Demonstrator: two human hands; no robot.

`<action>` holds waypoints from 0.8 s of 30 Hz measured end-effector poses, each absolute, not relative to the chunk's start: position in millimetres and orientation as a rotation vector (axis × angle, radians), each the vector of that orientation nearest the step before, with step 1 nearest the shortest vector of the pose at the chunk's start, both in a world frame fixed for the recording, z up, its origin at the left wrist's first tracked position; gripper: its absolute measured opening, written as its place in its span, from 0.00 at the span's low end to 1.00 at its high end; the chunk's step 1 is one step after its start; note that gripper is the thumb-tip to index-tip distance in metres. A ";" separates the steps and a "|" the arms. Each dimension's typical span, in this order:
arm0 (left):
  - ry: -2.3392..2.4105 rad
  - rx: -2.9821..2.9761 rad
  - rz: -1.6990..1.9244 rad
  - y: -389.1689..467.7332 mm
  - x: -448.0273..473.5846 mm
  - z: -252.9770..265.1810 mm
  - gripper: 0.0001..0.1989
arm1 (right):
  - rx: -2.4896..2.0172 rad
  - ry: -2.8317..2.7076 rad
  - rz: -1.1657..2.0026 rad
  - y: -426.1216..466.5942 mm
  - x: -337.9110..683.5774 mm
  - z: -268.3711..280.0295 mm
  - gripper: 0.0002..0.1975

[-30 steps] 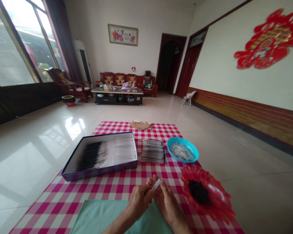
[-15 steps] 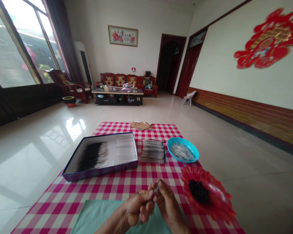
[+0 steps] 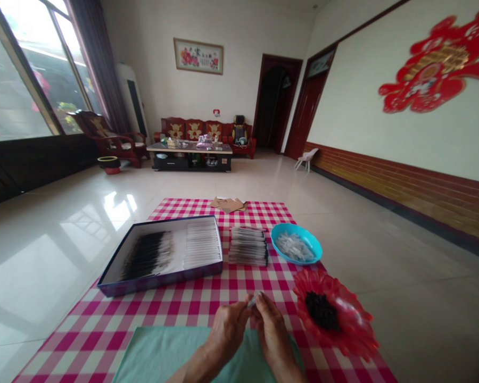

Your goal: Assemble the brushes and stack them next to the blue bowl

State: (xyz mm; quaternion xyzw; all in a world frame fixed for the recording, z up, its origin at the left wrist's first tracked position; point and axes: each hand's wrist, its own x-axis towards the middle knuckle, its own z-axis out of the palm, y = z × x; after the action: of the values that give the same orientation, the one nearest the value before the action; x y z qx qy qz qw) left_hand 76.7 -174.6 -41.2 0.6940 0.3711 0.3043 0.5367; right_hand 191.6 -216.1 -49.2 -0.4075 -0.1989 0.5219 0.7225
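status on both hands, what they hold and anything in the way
Left hand and right hand together, pinching a small whitish piece. Piece partly hidden by the grip. Red flower-shaped bowl nearby on the right, not blocking.

Left grip, right grip close together; fingers curled, forearms angled inward.

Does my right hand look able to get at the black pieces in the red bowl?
Likely yes: nothing visible blocks the right hand from the black pieces in the open red bowl, though that hand grips a pale piece.
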 end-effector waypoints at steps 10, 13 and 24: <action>0.605 1.050 0.416 -170.9 66.8 -35.9 0.22 | -0.791 -0.464 1.327 -220.9 192.3 -38.6 0.11; 0.741 1.727 0.607 -160.8 60.3 -25.6 0.21 | -0.923 -0.551 1.275 -219.7 204.4 -28.6 0.17; 0.178 3.145 0.498 -157.0 25.4 62.3 0.08 | -1.129 -1.089 1.839 -247.8 216.2 31.0 0.21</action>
State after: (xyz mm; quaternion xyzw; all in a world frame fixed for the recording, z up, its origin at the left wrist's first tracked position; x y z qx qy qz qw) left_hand 25.4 -157.0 62.3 0.9859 0.0557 0.1560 -0.0238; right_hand 216.2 -247.8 31.0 -0.4367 -0.4212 0.7116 0.3543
